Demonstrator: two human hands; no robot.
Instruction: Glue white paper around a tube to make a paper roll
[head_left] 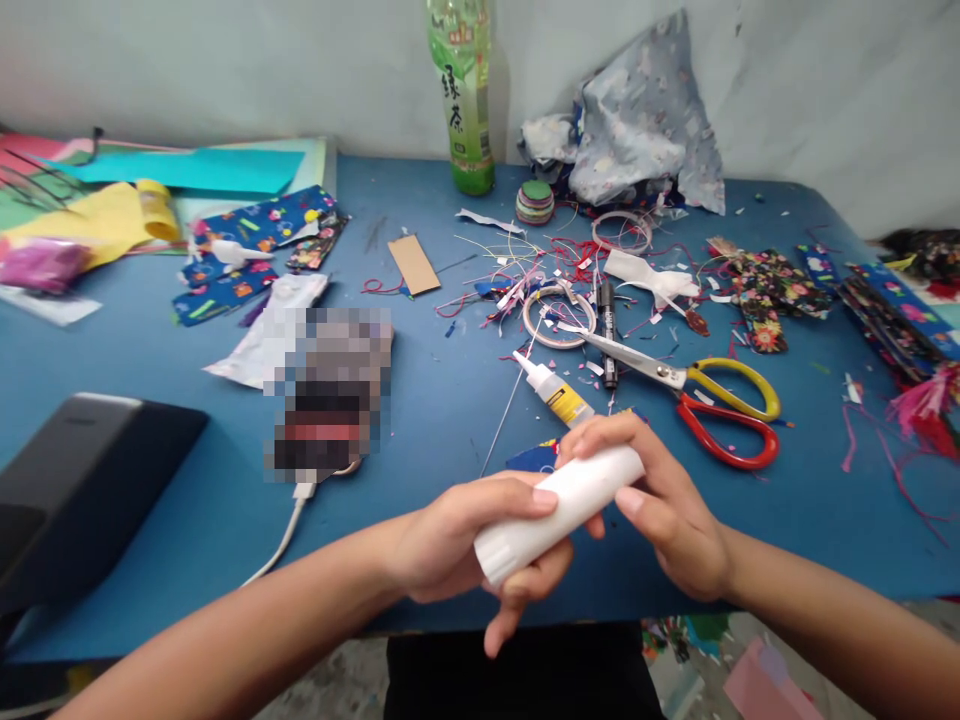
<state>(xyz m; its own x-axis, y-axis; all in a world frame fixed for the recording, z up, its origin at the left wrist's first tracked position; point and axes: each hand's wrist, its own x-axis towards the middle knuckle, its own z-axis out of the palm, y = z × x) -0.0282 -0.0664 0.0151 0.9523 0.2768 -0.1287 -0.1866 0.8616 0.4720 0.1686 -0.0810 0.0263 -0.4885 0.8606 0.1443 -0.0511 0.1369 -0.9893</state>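
Note:
Both my hands hold a rolled white paper tube above the near edge of the blue table. My left hand wraps the tube's near end, thumb on top and fingers curled beneath. My right hand grips the far end with fingers closed over it. Just beyond my hands lie a small glue bottle with a yellow label, scissors with yellow and red handles, and a black marker.
Patterned fabric strips, a brown card, wire rings, thread scraps and a green tea bottle litter the table. A blurred phone on a cable and a black box sit at the left. Crumpled cloth lies at the back.

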